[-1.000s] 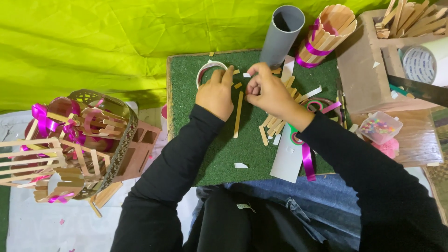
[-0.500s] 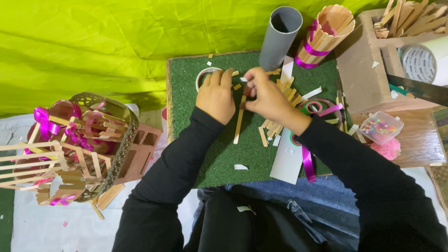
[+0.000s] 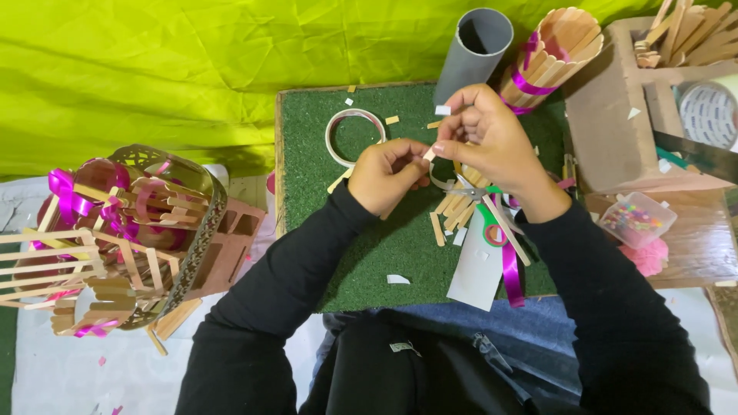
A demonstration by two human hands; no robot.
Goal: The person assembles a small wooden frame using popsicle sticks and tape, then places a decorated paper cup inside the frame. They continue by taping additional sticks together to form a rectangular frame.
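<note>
Both hands have lifted off the tape ring since half a sec ago, and they now meet above the mat w/ a stick pinched between them. The left hand [image 3: 388,175] is curled nearly to a fist, thumb and fingertips closed on the lower end of the stick [image 3: 428,154]. The right hand [image 3: 486,138] is half closed, fingers bent down over the stick's upper part, thumb side holding it too. How long the stick is I can't tell, as the fingers cover most of it. The ring [image 3: 354,135] lies flat on the green mat [image 3: 369,253], just left of the hands, touched by neither. Under the right wrist there's a loose heap of sticks [image 3: 455,213], scissors [image 3: 492,230] w/ green handles, a grey card [image 3: 475,273] and a purple ribbon [image 3: 511,269]. A grey tube [image 3: 474,52] stands at the mat's far edge, next to it a stick cup [image 3: 550,54] tied w/ purple ribbon. Far left sits a stick-built model [image 3: 115,238] w/ pink bows. At right, a cardboard box [image 3: 615,131] w/ more sticks and a small tub of beads [image 3: 636,219].
</note>
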